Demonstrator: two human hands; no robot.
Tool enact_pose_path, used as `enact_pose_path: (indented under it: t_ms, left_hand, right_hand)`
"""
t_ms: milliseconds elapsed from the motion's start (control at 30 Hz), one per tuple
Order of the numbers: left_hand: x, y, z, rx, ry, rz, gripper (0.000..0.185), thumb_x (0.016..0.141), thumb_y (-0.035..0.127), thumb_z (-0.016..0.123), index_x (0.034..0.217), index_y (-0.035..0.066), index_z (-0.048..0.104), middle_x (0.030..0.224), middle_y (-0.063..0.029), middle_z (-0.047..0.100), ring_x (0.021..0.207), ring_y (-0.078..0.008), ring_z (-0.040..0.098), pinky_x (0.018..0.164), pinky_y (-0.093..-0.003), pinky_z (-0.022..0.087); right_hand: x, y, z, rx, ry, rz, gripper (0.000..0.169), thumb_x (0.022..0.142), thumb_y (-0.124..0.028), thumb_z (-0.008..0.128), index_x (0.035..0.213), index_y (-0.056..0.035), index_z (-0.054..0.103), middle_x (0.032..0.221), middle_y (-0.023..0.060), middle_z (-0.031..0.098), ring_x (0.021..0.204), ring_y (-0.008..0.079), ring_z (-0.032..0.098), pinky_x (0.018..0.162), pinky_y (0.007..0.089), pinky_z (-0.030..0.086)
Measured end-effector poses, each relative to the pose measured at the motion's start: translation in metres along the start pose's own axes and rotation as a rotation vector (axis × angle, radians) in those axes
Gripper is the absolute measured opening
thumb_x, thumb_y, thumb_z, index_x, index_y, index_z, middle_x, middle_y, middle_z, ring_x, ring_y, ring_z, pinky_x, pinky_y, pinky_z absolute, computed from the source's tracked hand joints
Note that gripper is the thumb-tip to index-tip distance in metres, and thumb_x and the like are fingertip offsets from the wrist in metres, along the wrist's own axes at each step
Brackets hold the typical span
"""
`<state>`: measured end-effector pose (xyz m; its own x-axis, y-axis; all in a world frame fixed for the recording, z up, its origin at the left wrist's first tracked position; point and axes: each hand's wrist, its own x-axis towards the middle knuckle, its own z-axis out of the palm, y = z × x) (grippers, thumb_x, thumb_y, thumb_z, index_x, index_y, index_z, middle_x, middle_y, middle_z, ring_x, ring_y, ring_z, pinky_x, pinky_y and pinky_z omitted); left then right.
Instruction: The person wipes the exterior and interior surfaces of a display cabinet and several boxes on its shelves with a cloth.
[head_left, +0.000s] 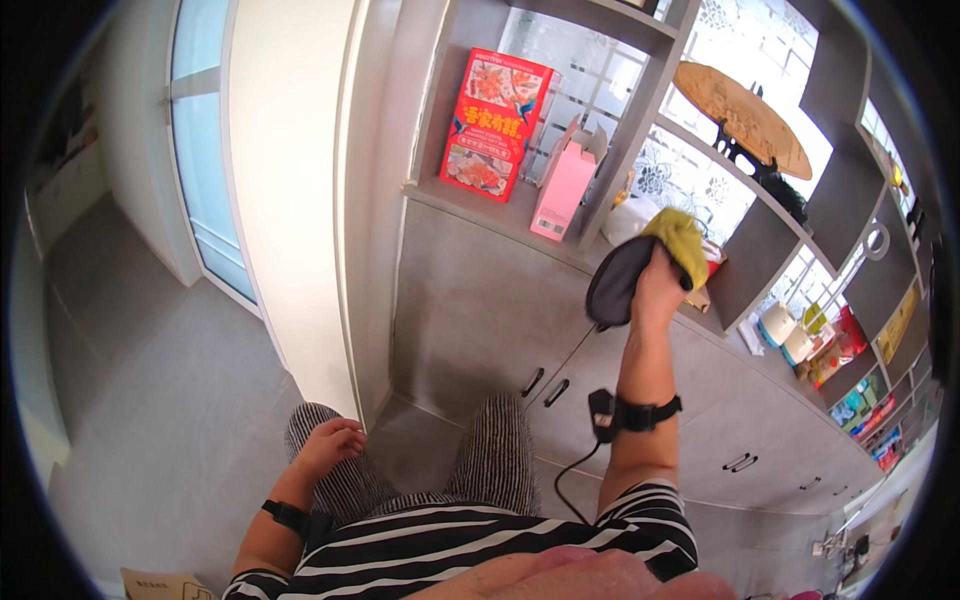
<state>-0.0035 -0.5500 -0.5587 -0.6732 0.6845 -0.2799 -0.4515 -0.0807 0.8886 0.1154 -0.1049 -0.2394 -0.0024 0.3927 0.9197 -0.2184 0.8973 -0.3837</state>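
Observation:
My right hand (654, 292) is raised before the shelf, gripping a soft cloth item with a dark grey oval flap (619, 283) and a yellow-green fabric part (681, 234). Its exact kind is unclear. Behind it, a white bag (630, 219) on the ledge is partly hidden. Left of the cloth stand a pink carton (564, 184) with its top flaps up and a large red gift box (495, 124) bearing writing. Low over the striped trousers, my left hand (330, 448) hangs with loosely bent fingers and holds nothing.
Grey cabinet doors (480, 300) with black handles run below the ledge. An oval wooden plaque (742, 116) rests on a black stand. Farther right are white containers (787, 330) and colourful packages (836, 349). A wall edge (300, 225) and a glazed door (210, 165) stand on the left.

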Motion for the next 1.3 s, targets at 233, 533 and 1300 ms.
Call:
enact_pose_path:
  t_ms: [233, 533, 1300]
  left_hand:
    - [0.030, -0.039, -0.003, 0.283, -0.089, 0.059, 0.023, 0.096, 0.010, 0.048, 0.114, 0.000, 0.058, 0.097, -0.0058, 0.066, 0.082, -0.0122, 0.061, 0.075, -0.0268, 0.052]
    - [0.075, -0.042, -0.015, 0.249, -0.149, 0.043, 0.026, 0.096, 0.010, 0.053, 0.119, 0.000, 0.057, 0.100, -0.0091, 0.068, 0.086, -0.0150, 0.063, 0.079, -0.0290, 0.053]
    - [0.134, -0.030, -0.063, 0.299, -0.252, -0.080, 0.030, 0.097, 0.017, 0.053, 0.122, 0.003, 0.059, 0.102, -0.0068, 0.070, 0.089, -0.0152, 0.065, 0.077, -0.0280, 0.052]
  right_hand:
    - [0.163, -0.035, 0.075, -0.431, 0.156, -0.708, 0.031, 0.077, -0.004, 0.070, 0.108, -0.0036, 0.066, 0.113, 0.0155, 0.065, 0.110, 0.0373, 0.058, 0.096, 0.0414, 0.044]
    - [0.235, -0.069, 0.148, -1.073, 0.035, -0.436, 0.022, 0.086, -0.017, 0.054, 0.085, -0.0030, 0.072, 0.091, 0.0155, 0.070, 0.094, 0.0315, 0.065, 0.080, 0.0414, 0.054]
    - [0.195, -0.129, 0.337, -0.585, -0.053, -0.639, 0.019, 0.084, -0.015, 0.058, 0.090, -0.0035, 0.072, 0.095, 0.0174, 0.069, 0.095, 0.0351, 0.064, 0.081, 0.0443, 0.053]
